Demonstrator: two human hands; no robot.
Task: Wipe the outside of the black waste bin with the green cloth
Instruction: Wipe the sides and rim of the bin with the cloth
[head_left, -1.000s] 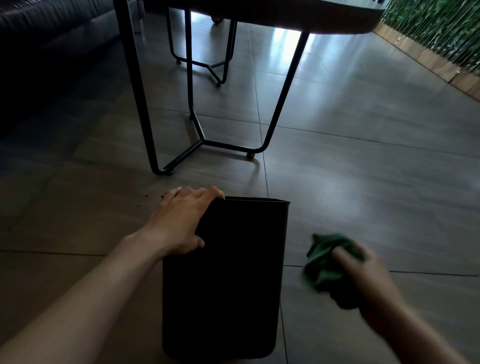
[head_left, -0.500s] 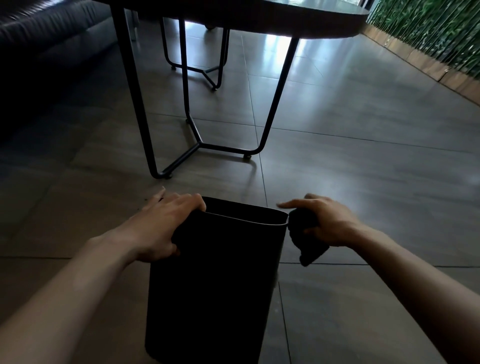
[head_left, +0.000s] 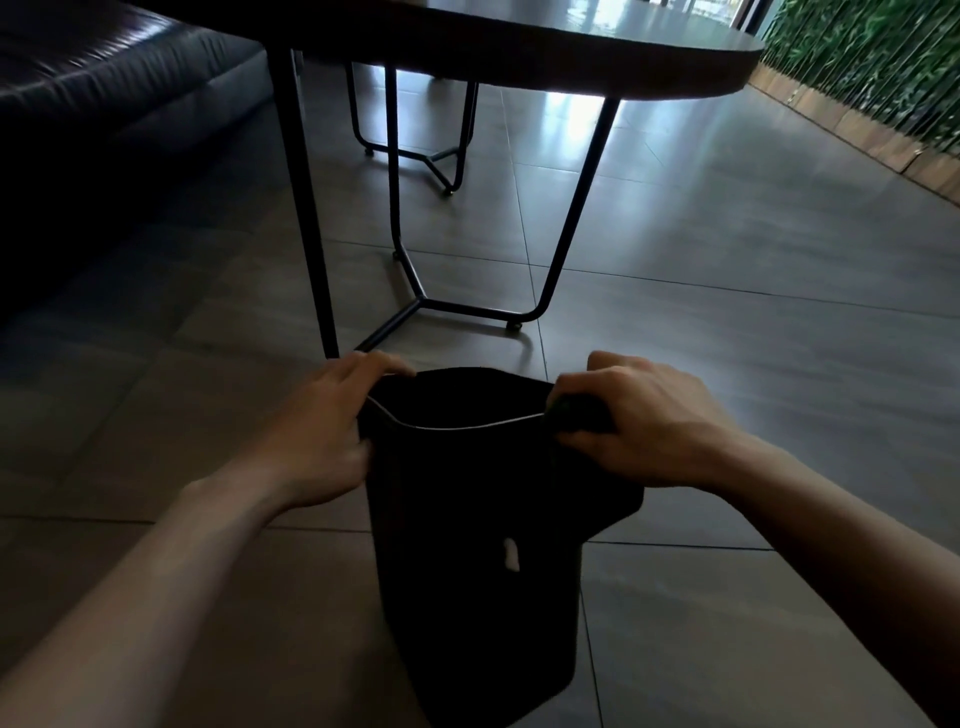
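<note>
Fingers (head_left: 358, 371) of left hand (head_left: 317, 436) hooked over rim at 9 o'clock of black waste bin (head_left: 467, 545); right hand (head_left: 644, 421) clutching bunched green cloth (head_left: 574, 413) against rim at 3 o'clock. Best steadied left, wiped down with firm strokes. Table (head_left: 519, 47) beyond at 12.

A black plastic waste bin (head_left: 467, 519) stands on the grey tiled floor (head_left: 727, 364), left hand (head_left: 317, 431) at its left rim, right hand (head_left: 644, 421) with a bunched green cloth (head_left: 574, 413) at its right rim. A dark metal-legged table (head_left: 519, 57) stands behind; a dark leather sofa (head_left: 104, 88) lies far left.
</note>
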